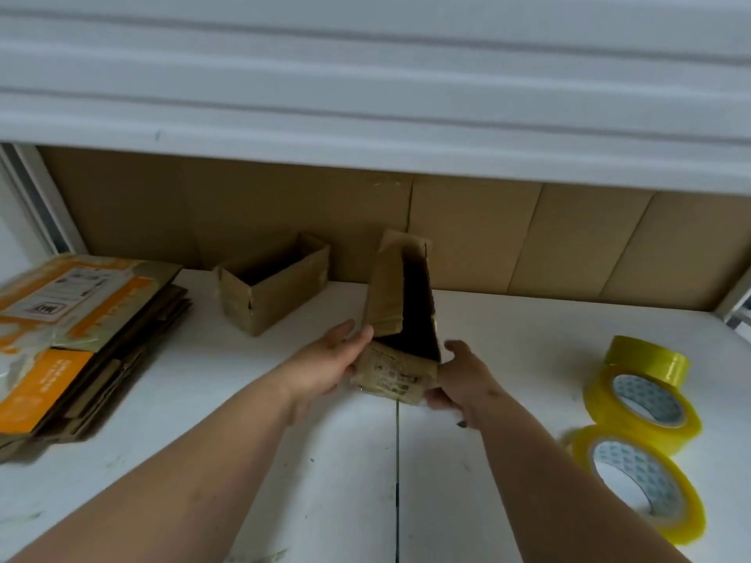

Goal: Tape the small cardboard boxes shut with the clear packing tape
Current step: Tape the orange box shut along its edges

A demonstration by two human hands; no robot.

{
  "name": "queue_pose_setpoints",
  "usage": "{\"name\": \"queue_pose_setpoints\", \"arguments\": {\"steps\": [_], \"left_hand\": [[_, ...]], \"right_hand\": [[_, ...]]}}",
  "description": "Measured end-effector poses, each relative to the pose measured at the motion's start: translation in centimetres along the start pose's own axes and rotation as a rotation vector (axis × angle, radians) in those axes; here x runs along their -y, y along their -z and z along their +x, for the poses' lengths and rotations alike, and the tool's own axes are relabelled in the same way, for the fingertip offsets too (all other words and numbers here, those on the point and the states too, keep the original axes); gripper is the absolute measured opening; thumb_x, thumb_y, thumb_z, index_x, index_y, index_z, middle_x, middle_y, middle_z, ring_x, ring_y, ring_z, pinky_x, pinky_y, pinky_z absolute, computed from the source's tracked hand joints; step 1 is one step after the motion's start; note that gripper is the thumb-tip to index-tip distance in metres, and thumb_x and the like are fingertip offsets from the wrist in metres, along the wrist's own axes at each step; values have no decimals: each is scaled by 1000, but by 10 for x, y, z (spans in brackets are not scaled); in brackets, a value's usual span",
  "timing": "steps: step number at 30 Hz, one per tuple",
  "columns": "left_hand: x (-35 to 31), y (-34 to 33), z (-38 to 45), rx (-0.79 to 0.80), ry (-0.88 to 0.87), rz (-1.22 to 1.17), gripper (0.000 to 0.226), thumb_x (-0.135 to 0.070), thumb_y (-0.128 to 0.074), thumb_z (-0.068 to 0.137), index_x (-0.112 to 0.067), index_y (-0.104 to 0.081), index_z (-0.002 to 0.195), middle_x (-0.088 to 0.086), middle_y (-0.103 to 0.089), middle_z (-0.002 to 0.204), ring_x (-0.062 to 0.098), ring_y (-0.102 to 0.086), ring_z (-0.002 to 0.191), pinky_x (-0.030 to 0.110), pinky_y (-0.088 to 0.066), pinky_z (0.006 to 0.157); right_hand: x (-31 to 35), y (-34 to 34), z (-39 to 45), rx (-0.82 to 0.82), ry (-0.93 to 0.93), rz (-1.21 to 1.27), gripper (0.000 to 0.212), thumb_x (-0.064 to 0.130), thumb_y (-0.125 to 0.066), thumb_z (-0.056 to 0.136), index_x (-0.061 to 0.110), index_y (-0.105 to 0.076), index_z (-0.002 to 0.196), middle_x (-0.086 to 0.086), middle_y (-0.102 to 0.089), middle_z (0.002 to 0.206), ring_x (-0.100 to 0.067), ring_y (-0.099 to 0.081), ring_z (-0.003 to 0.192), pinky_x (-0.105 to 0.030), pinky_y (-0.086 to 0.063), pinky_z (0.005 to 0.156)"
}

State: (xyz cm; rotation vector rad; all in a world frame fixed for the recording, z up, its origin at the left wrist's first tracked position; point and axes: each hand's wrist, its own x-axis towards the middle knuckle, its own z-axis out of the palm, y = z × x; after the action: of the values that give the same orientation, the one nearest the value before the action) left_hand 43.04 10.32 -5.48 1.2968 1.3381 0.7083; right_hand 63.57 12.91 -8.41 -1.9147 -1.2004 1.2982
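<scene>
Starting at the left edge, a stack of flattened cardboard with orange-printed sheets on top lies on the white table. Just right of it, toward the back, an open small cardboard box stands on the table near the brown cardboard backing.

At centre, both hands hold a second small box above the table seam, its top open and its long flaps raised. The left hand rests against the box's left side with fingers straight and close together, the thumb at the flap edge. The right hand grips the lower right corner, fingers curled under the box and thumb raised beside its right wall.

At the right, well apart from the held box, three rolls of yellowish clear packing tape sit together on the table, two lying flat and one on edge behind them.
</scene>
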Motion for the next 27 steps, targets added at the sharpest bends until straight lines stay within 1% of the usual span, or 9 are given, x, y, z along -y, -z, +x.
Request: {"name": "queue_pose_setpoints", "arguments": {"steps": [1,4,7,11,15,18,21,24,27], "left_hand": [[2,2,1,-16,-14,8,81,-78,-40,80,-41,-27,151,-11,-51,141,14,-54,123,41,-36,112],[9,19,1,-69,-23,14,104,-101,-34,57,-48,-31,147,-13,-46,146,17,-46,133,48,-30,117],[14,40,-3,-80,-86,39,96,-86,-57,63,-48,-28,147,-16,-44,145,12,-43,129,40,-33,113],[28,64,-8,-154,-103,16,81,-38,-69,89,-38,-19,153,-14,-38,141,11,-40,128,29,-34,108],[39,82,0,-187,-67,-7,84,-42,-63,93,-35,-9,157,-10,-26,159,14,-34,141,37,-31,117],[36,85,4,-222,-39,-103,74,-34,-62,96,-32,-19,156,-9,-34,156,15,-40,136,37,-36,113],[35,85,6,-194,-1,-76,63,-36,-61,96,-37,-31,152,-10,-33,157,16,-35,141,41,-31,117],[35,84,5,-186,15,13,58,-39,-58,97,-37,-35,150,-8,-33,157,16,-33,143,35,-30,117],[34,88,-4,-275,4,123,54,-39,-57,98,-32,-40,149,-8,-38,152,17,-39,138,24,-35,102]], "right_hand": [[3,-5,1,-2,45,43,66,-1,-46,92,26,-28,150,-13,-70,99,-23,-70,71,-25,-52,49],[10,-23,3,107,127,164,83,-16,-41,89,35,-24,153,-4,-71,97,-22,-71,94,-35,-60,86],[17,-46,0,219,212,135,99,-11,-56,81,36,-13,155,-7,-73,107,-25,-66,107,-43,-52,100],[35,-81,1,215,279,118,87,18,-70,87,35,-17,153,-3,-69,112,-21,-66,103,-35,-55,89],[49,-109,12,104,297,44,63,26,-56,93,37,-27,149,-7,-66,111,-22,-68,92,-35,-57,75],[55,-112,20,45,322,51,49,25,-51,97,30,-34,143,-6,-65,98,-18,-65,78,-33,-52,64],[62,-112,29,7,348,-2,43,26,-48,98,28,-36,140,-9,-66,103,-21,-65,82,-31,-49,60],[68,-115,31,-37,394,-103,42,30,-47,100,29,-37,141,-11,-67,111,-28,-66,92,-37,-55,68],[72,-115,31,-54,404,-155,52,33,-54,95,30,-38,144,-9,-66,117,-30,-66,101,-44,-58,83]]}}
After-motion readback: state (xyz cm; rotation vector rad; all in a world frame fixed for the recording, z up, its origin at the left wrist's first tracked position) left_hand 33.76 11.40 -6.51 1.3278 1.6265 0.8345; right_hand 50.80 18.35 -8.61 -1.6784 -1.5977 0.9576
